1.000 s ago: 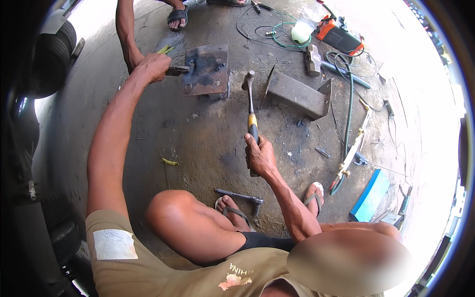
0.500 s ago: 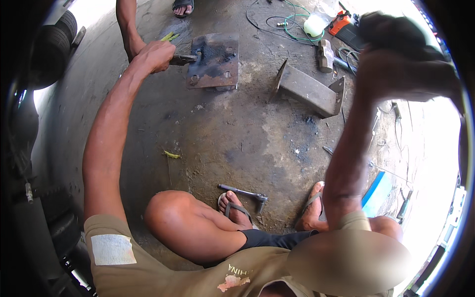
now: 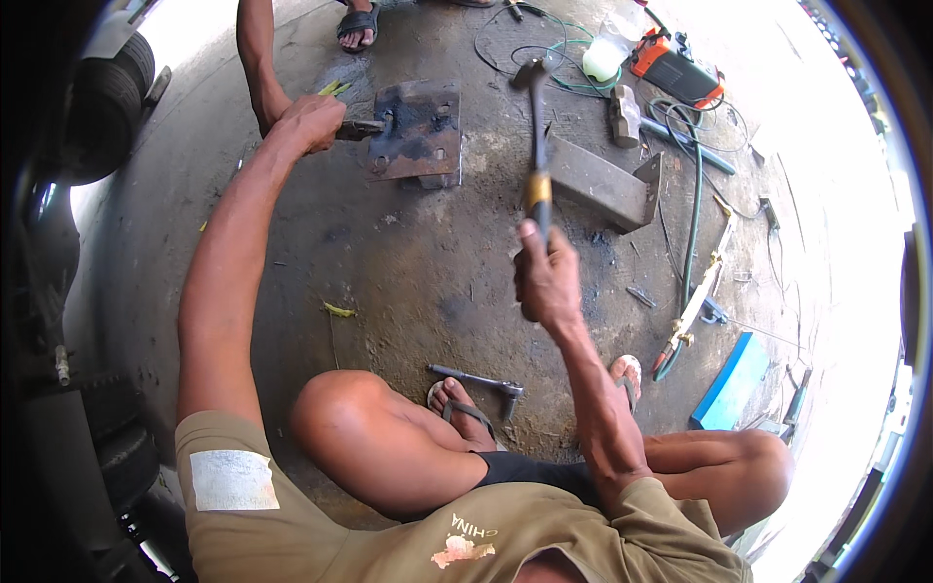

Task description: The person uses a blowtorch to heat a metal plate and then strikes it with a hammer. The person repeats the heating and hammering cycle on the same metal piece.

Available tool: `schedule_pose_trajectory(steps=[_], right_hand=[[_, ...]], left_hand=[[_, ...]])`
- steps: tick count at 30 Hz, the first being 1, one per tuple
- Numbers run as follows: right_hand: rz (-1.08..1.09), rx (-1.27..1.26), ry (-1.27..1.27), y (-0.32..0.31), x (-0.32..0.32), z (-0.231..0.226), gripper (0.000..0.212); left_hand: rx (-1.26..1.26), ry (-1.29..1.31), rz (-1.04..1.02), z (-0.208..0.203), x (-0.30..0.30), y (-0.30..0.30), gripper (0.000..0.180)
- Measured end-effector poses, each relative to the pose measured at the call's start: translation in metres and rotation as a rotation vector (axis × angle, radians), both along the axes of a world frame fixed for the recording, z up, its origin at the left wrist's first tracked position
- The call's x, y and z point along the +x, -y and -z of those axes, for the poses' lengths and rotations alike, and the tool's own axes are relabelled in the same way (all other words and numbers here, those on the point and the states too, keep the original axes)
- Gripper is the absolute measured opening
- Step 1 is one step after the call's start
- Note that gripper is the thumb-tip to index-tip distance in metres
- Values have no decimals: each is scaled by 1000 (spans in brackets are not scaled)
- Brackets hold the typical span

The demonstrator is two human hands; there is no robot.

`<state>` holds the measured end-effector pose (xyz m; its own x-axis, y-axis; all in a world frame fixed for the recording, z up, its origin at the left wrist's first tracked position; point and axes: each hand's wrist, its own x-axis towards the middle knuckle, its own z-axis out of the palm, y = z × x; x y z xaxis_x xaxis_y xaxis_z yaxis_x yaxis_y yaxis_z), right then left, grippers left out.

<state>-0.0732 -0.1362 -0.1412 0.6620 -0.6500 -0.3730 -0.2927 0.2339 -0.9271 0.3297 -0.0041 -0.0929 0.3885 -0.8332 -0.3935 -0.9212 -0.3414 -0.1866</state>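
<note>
In the head view, the hammer (image 3: 538, 146) is gripped by the right hand (image 3: 549, 277), the fingers closed fully round the lower handle. The plate (image 3: 418, 126), with holes in it, lies ahead and to the left of the hammer. A dark tool (image 3: 360, 129) is held in the closed left hand (image 3: 313, 123), its tip set at the plate's left side.

The step in hand is judged to be hammering at the plate. For that, the dark tool is best kept steady and the eyes fixed on its tip; each blow should be landed squarely, well clear of the left hand and of the co-worker's arm (image 3: 256, 58) beside it.

The co-worker's hand is hidden behind the left hand, so whether the dark tool is shared cannot be told. The dark tool's kind and far end are covered by the fingers. What the tip bears on is lost in black soot, the plate's underside is barely seen, and the hammer's head is slightly blurred.
</note>
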Motion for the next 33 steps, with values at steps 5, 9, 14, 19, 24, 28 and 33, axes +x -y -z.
schedule_pose_trajectory(steps=[5, 9, 14, 19, 24, 28, 33], right_hand=[[221, -540, 966, 76, 23, -148, 28], [103, -535, 1270, 96, 61, -132, 42], [85, -557, 469, -6, 41, 82, 48], [-352, -135, -430, -41, 2, 125, 54], [-343, -303, -527, -49, -32, 116, 55], [-695, -510, -500, -50, -32, 167, 36], [-956, -1064, -628, 149, 30, -17, 39]], left_hand=[[-33, -11, 57, 19, 14, -11, 25], [-73, 17, 107, 31, 17, -13, 21], [-44, -123, 24, 3, 2, -1, 9], [-50, 97, 23, 14, 7, 6, 9], [-181, 117, -15, 43, 32, -23, 11], [-132, 159, -87, 82, 46, -2, 14], [-136, 193, -71, 81, 45, 29, 15]])
